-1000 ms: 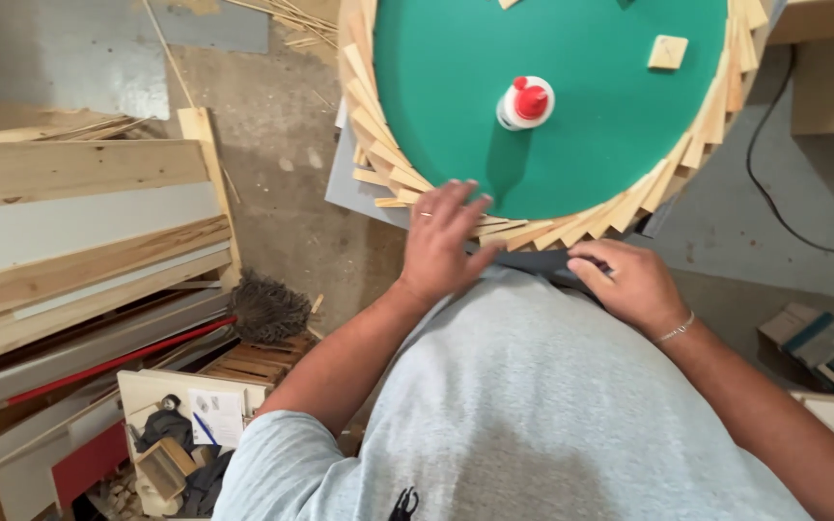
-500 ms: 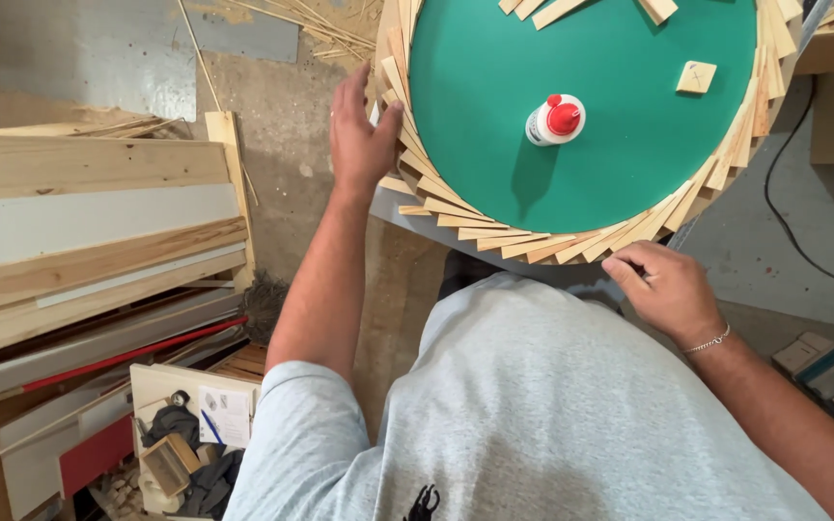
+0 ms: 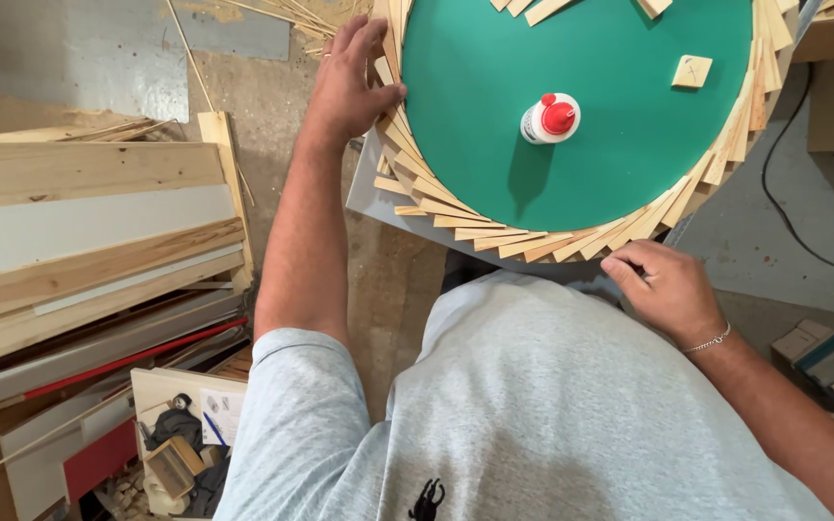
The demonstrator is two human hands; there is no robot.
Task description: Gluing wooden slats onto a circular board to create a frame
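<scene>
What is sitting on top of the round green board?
On the green board stand a red-capped glue bottle, a small wooden block and overlapping wooden slats around its rim. Beneath the slats is hidden.

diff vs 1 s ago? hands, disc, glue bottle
Left hand left the disc's near edge and swung out to the wooden slats on its left rim. Right hand stayed at the near rim. Glue bottle and small wooden block still sit on the green disc.

Top edge cut off the green round board [image 3: 581, 106] w/ its ring of wooden slats [image 3: 456, 220]. Right hand [image 3: 668, 289] fingertips hid under the slat rim; whatever it gripped couldn't be told. Torso blocked the table below. Box contents [image 3: 178, 453] bottom left too small to ID.
</scene>
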